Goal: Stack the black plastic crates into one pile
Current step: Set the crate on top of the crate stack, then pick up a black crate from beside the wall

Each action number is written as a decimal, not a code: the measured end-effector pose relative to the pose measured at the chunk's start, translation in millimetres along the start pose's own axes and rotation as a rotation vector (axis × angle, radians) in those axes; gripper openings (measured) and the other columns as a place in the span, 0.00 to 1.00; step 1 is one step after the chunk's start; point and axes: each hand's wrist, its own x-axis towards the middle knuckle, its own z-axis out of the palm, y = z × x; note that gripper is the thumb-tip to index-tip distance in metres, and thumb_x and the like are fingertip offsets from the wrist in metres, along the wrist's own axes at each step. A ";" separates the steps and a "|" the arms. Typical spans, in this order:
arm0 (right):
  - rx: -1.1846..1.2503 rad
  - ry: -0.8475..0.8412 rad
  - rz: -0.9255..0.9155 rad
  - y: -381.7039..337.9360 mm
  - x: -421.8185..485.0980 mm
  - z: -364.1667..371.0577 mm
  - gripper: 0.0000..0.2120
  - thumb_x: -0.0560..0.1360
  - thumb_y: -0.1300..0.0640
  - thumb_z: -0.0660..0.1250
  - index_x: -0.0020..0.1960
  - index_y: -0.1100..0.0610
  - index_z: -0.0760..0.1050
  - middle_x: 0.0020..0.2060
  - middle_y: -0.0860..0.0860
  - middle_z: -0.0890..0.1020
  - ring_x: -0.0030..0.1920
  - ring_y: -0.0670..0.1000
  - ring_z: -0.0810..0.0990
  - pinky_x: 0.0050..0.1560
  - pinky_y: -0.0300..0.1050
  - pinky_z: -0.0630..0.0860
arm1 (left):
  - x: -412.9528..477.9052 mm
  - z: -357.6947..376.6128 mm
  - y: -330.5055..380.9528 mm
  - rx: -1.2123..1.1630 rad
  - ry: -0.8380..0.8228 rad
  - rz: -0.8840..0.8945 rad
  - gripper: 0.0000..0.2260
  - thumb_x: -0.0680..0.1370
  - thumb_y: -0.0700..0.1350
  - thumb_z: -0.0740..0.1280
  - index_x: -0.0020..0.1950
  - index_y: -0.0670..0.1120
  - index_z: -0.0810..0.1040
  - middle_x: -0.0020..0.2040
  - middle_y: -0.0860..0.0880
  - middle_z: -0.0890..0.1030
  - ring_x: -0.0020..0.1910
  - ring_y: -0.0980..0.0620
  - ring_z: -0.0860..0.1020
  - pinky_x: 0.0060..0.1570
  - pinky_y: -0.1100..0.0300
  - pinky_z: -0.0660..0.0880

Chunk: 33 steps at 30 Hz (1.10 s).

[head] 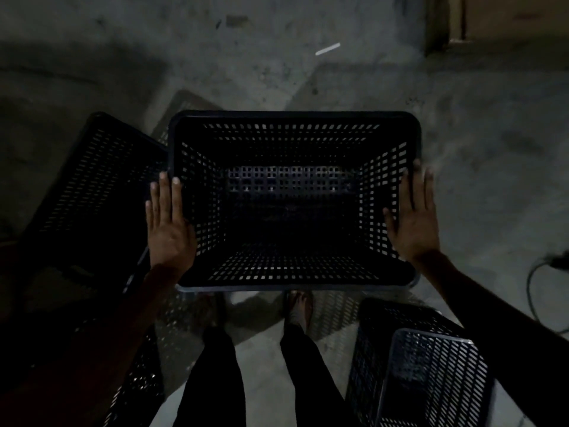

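A black perforated plastic crate (294,118) stands upright and open-topped right in front of me, over the grey floor. My left hand (169,223) lies flat on its left rim, fingers stretched forward. My right hand (412,217) lies flat on its right rim in the same way. Both palms press the crate's sides; I cannot tell whether it rests on the floor or is lifted. A second black crate (92,186) lies tilted at the left, touching the first. A third black crate (431,374) lies on its side at the lower right.
My legs and sandalled feet (300,306) stand just behind the middle crate. A dark cable (535,272) curls on the concrete floor at the right edge. A wooden frame or door base (446,32) stands at the top right. A small white strip (328,48) lies further ahead.
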 end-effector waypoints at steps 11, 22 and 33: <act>0.299 0.034 0.387 -60.8 -117.3 -63.8 0.37 0.77 0.42 0.54 0.78 0.62 0.49 0.77 0.63 0.52 0.78 0.64 0.50 0.68 0.62 0.65 | -41.2 -60.4 87.4 0.088 -0.175 0.193 0.36 0.72 0.45 0.59 0.78 0.38 0.51 0.79 0.38 0.52 0.79 0.40 0.47 0.78 0.44 0.48; 0.595 0.132 1.220 -76.7 -464.6 -23.8 0.35 0.78 0.47 0.56 0.78 0.63 0.49 0.78 0.60 0.54 0.78 0.60 0.50 0.75 0.51 0.56 | -249.1 -7.2 316.2 -0.097 -0.492 0.987 0.25 0.74 0.40 0.60 0.72 0.39 0.67 0.73 0.38 0.68 0.76 0.39 0.61 0.77 0.49 0.52; 0.764 0.291 1.783 15.7 -638.6 169.9 0.35 0.80 0.52 0.60 0.78 0.65 0.46 0.78 0.62 0.51 0.78 0.61 0.50 0.75 0.53 0.55 | -338.8 241.4 434.0 0.161 -0.625 1.242 0.32 0.72 0.42 0.60 0.75 0.35 0.59 0.74 0.33 0.64 0.73 0.34 0.64 0.74 0.45 0.58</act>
